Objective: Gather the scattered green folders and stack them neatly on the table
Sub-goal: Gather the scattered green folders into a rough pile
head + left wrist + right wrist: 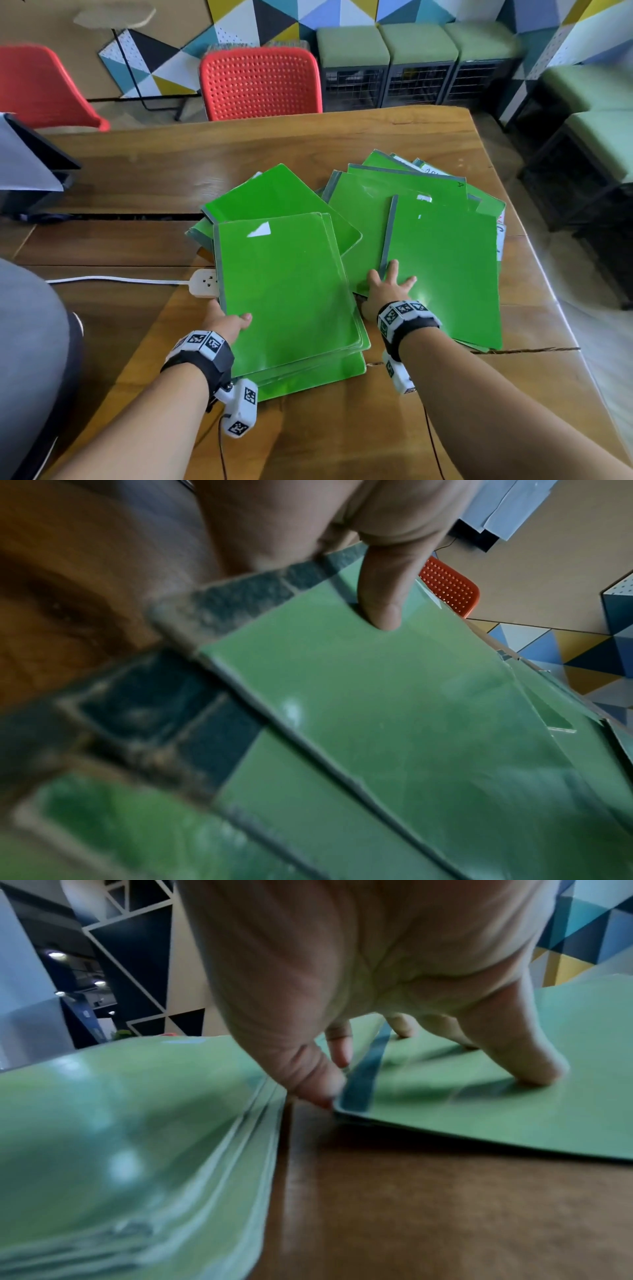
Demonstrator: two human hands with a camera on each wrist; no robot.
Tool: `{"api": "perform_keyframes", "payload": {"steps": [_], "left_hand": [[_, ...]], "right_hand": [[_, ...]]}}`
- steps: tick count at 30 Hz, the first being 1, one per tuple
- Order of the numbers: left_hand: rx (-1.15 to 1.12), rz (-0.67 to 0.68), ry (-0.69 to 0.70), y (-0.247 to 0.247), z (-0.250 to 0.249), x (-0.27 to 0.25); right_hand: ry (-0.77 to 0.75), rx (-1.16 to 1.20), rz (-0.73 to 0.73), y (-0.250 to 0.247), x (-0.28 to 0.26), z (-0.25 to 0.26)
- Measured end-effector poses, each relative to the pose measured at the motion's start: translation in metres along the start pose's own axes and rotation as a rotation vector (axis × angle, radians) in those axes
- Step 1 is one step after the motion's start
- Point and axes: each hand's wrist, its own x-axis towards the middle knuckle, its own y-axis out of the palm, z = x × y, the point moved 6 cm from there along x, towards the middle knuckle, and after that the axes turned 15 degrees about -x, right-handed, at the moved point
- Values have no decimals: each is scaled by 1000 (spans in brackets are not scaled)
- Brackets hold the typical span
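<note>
A loose stack of green folders (287, 294) with grey spines lies in the middle of the wooden table (154, 171). My left hand (226, 322) grips its near left corner, thumb (380, 601) on the top cover (394, 710). To the right, more green folders (394, 181) lie fanned out, and one folder (445, 267) sits on top of them. My right hand (390, 287) presses on that folder's near left corner with its fingers (534, 1066) spread. Its thumb (318, 1083) touches the spine edge. A strip of bare table (411, 1204) separates the two piles.
A white power strip (203, 282) with its cable lies just left of the stack. A dark box (30, 171) stands at the table's left edge. Red chairs (260, 82) and green stools (418, 44) stand beyond the far edge. The table's right edge (534, 240) runs close to the fanned folders.
</note>
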Motion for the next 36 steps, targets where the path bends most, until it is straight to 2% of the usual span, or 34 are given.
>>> {"api": "perform_keyframes", "payload": {"steps": [2,7,11,14,17,19,22,24,25,27,31,34,36], "left_hand": [[15,12,-2,1,0,-6],[38,63,22,2,3,-26],[33,107,2,7,11,-42],[-23,138,-23,13,22,-41],[-15,195,-22,14,22,-55],[-79,197,-22,15,24,-56],[-180,186,-55,16,31,-58],[-249,184,-76,19,34,-56],[-242,182,-66,22,36,-53],[-193,186,-37,24,37,-54],[-134,164,4,22,37,-55],[-86,108,120,9,28,-57],[-93,98,224,-1,20,-61]], "right_hand": [[-19,-98,9,4,-9,-1],[-33,-61,-52,-16,-55,-12],[-264,119,-193,-38,-114,29],[-422,267,-159,-27,-156,66],[-564,237,-93,-9,-174,90],[-499,278,-68,-4,-159,80],[-159,296,-171,-4,-114,26],[35,236,-150,4,-93,-8],[84,233,-107,10,-87,-16],[86,244,-46,22,-83,-14],[-22,251,-52,39,-92,11],[-35,344,-61,40,-96,7],[-62,487,-60,29,-95,-1]]}}
